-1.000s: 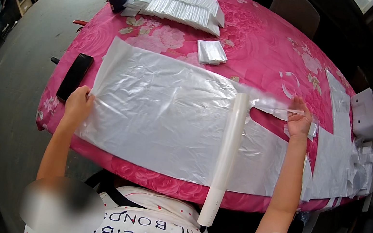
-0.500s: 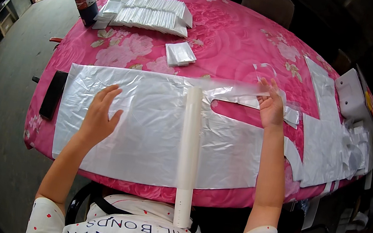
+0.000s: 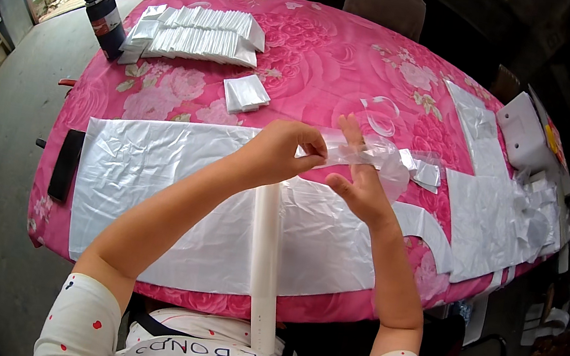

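A large folded white plastic sheet (image 3: 155,195) lies flat on the table before me, its right end cut into strips. Across its middle, a long pale tube-shaped roll (image 3: 265,249) points toward my body. My left hand (image 3: 290,147) reaches over the sheet's far edge, its fingers closed in a pinch on a strip of that plastic. Next to it, my right hand (image 3: 364,187) is open with fingers stretched out, and thin clear plastic (image 3: 391,169) lies over and around it. Whether the right fingers also press the plastic is hard to see.
Rows of folded white plastic packets (image 3: 207,35) sit at the far left, beside a dark jar (image 3: 104,23). One folded packet (image 3: 246,93) lies nearer. A black phone (image 3: 65,166) is at the left edge. More white sheets (image 3: 472,222) and a white container (image 3: 527,134) occupy the right side.
My left hand has moved right and away from me, from above the sheet to pinch the plastic strip. The right hand has shifted left and closer to it, bringing the plastic along.
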Demonstrator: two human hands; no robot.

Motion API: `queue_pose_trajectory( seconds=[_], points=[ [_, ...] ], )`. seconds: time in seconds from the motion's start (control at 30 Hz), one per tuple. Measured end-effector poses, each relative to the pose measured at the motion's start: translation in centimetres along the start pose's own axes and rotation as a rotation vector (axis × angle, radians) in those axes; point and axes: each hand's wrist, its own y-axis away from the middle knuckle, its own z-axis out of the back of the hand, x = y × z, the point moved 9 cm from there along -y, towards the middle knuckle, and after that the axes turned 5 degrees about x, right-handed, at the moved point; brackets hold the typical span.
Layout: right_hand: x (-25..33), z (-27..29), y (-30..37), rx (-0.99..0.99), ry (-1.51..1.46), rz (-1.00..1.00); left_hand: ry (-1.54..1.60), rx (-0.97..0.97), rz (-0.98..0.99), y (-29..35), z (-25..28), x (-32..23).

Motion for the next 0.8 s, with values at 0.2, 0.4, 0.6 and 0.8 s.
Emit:
queue_pose_trajectory(
  seconds=[0.2, 0.4, 0.6, 0.8],
  points=[
    [-8.5, 9.9, 2.5, -0.364, -0.802, -0.13, -0.022, 0.038, -0.005, 3.7, 2.0, 2.4],
    [-9.8, 8.9, 2.9, -0.374, -0.853, -0.225, -0.117, 0.034, 0.14, 7.2, 4.3, 5.2],
    [-6.0, 4.9, 0.2, -0.195, -1.02, -0.115, -0.301, -0.011, 0.082, 7.4, 4.2, 4.1],
    [-0.3, 0.0, -1.9, -0.108, -1.162, -0.114, -0.292, -0.099, -0.174, 4.2, -0.6, 0.3]
  ],
)
